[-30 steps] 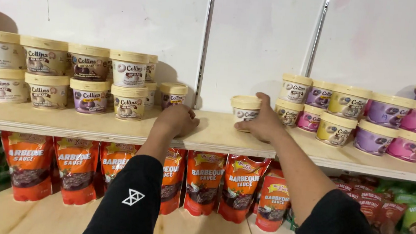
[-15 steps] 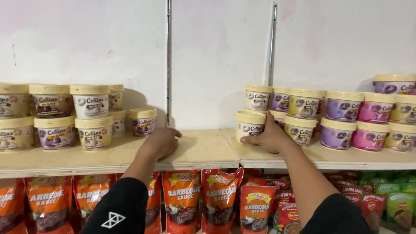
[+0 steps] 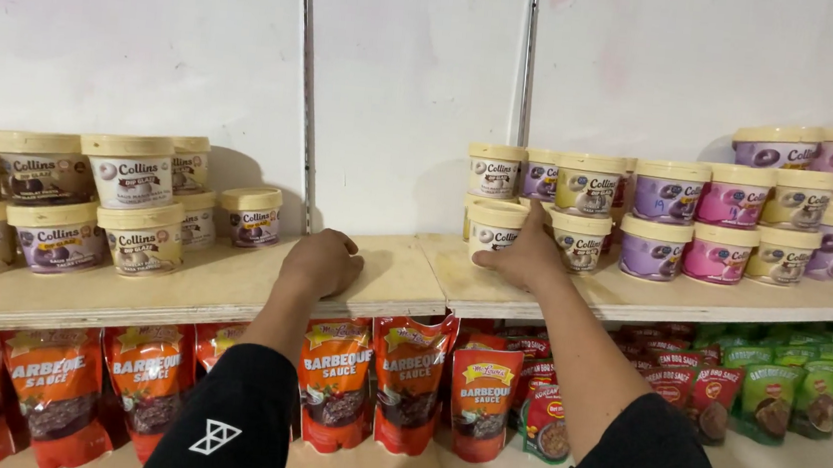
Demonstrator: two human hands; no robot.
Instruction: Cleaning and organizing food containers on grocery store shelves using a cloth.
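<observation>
My right hand (image 3: 527, 256) grips a small cream-lidded tub (image 3: 493, 228) standing at the front left of a group of stacked tubs (image 3: 680, 202) with purple, pink and yellow labels on the upper wooden shelf (image 3: 403, 278). My left hand (image 3: 322, 262) rests on the bare shelf board with its fingers curled, holding nothing. Just left of it stands a single small brown-labelled tub (image 3: 251, 216). Both sleeves are black.
More cream-lidded tubs (image 3: 88, 200) are stacked in two layers at the left of the shelf. Red-orange sauce pouches (image 3: 403, 383) hang below, with green pouches (image 3: 805, 383) at the lower right. Two metal shelf rails (image 3: 306, 94) run up the white wall.
The view has swung right and slightly nearer. My right hand stays on the same small tub, which sits closer to the right-hand stacks. My left hand stays resting on the shelf.
</observation>
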